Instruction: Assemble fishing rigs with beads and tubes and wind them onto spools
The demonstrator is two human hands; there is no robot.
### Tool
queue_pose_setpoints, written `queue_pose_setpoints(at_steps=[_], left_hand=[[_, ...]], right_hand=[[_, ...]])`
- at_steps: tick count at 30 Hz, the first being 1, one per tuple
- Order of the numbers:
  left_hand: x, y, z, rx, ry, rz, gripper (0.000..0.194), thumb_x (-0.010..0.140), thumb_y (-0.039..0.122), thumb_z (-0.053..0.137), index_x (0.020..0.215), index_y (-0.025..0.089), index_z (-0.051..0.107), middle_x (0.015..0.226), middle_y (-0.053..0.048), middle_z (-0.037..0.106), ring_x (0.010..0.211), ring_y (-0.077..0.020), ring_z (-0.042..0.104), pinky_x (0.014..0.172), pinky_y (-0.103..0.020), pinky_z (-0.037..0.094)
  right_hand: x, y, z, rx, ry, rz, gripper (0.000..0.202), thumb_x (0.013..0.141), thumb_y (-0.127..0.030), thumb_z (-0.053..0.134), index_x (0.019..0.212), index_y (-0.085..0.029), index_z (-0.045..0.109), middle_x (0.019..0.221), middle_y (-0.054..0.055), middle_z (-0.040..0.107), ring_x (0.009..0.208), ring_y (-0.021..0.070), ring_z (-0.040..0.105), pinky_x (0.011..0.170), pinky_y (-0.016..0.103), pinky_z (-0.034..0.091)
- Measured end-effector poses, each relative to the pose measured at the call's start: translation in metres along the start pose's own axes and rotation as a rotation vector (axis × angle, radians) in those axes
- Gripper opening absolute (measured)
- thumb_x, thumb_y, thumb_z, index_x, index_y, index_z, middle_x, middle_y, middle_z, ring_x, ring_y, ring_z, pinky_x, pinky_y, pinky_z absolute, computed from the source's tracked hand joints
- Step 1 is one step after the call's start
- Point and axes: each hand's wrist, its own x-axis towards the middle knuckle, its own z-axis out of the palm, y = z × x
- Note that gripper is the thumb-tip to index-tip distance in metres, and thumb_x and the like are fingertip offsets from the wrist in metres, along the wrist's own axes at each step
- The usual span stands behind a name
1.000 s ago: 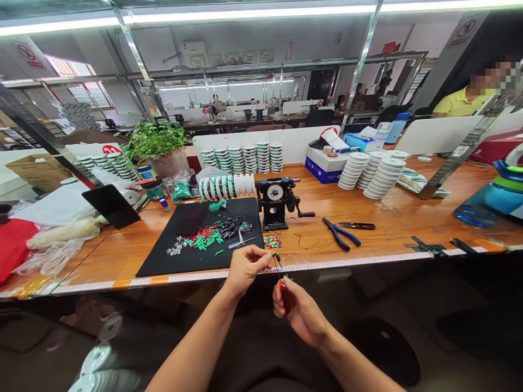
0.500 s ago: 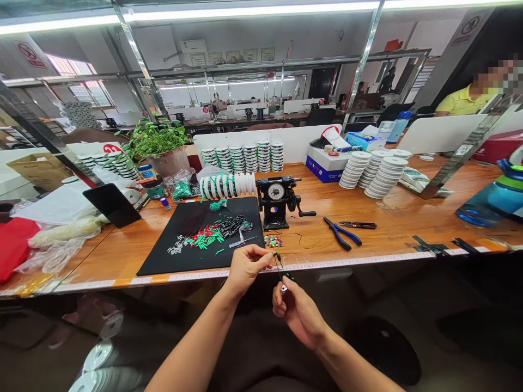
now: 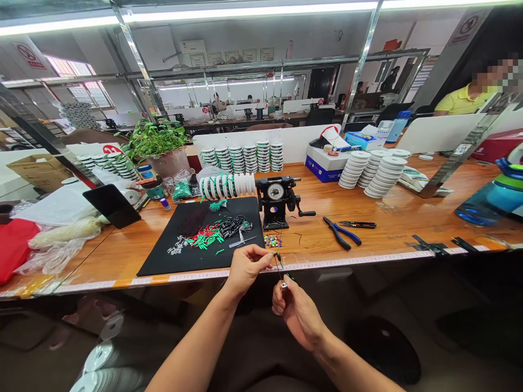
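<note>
Right hand (image 3: 300, 313) — a silver piece (image 3: 284, 285) shows where red showed earlier.

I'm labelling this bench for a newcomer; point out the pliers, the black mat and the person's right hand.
Pliers (image 3: 335, 228): head view, around the pivot.
Black mat (image 3: 188, 262): head view, on its bare front part.
Right hand (image 3: 300, 312): head view, on its middle.

Brown wood-grain table (image 3: 318, 196); white upright partition panel (image 3: 296, 144) along far edge, shiny chrome metal post (image 3: 363, 60) near panel's right end. Long white tube light (image 3: 253, 13) overhead. Behind: pale grey wall (image 3: 253, 32), framed white certificates (image 3: 232, 57), bright barred window (image 3: 100, 97) beyond far left corner, black office chair (image 3: 321, 117).
</note>
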Motion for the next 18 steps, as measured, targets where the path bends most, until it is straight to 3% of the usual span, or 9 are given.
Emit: queue_pose_setpoints(at_steps=[4,8,12,18], left_hand=[[0.001,-0.001,-0.001,0.006,-0.004,0.005,0.039,0.060,0.043,0.084,0.072,0.008,0.069,0.063,-0.005,0.064,0.053,-0.0083,0.055,0.055,-0.020,0.047],[0.001,-0.001,-0.001,0.014,-0.006,0.008,0.039,0.060,0.042,0.084,0.073,0.008,0.069,0.065,-0.005,0.065,0.054,-0.0083,0.055,0.056,-0.020,0.047],[0.000,0.000,0.000,0.015,-0.003,0.008,0.039,0.059,0.042,0.084,0.072,0.009,0.069,0.064,-0.005,0.065,0.054,-0.0087,0.056,0.056,-0.020,0.048],[-0.001,0.002,0.000,-0.002,-0.006,-0.011,0.040,0.057,0.041,0.086,0.072,0.009,0.070,0.065,-0.005,0.066,0.053,-0.0078,0.056,0.056,-0.019,0.048]], right_hand=[[-0.004,-0.003,-0.008,-0.305,0.064,-0.185,0.054,0.087,-0.068,0.056,0.079,-0.015,0.056,0.062,-0.001,0.035,0.058,0.0108,0.028,0.055,0.025,0.023],[-0.002,-0.014,-0.014,-0.597,0.140,-0.249,0.046,0.080,-0.059,0.070,0.088,-0.015,0.061,0.060,-0.003,0.033,0.054,0.0090,0.022,0.050,0.025,0.017],[0.002,-0.016,-0.014,-0.606,0.192,-0.224,0.045,0.077,-0.056,0.073,0.074,-0.013,0.061,0.058,-0.002,0.032,0.052,0.0073,0.019,0.048,0.025,0.013],[-0.008,-0.015,-0.009,-0.570,0.133,-0.142,0.052,0.083,-0.065,0.062,0.083,-0.013,0.062,0.053,-0.005,0.022,0.048,0.0075,0.016,0.046,0.025,0.012]])
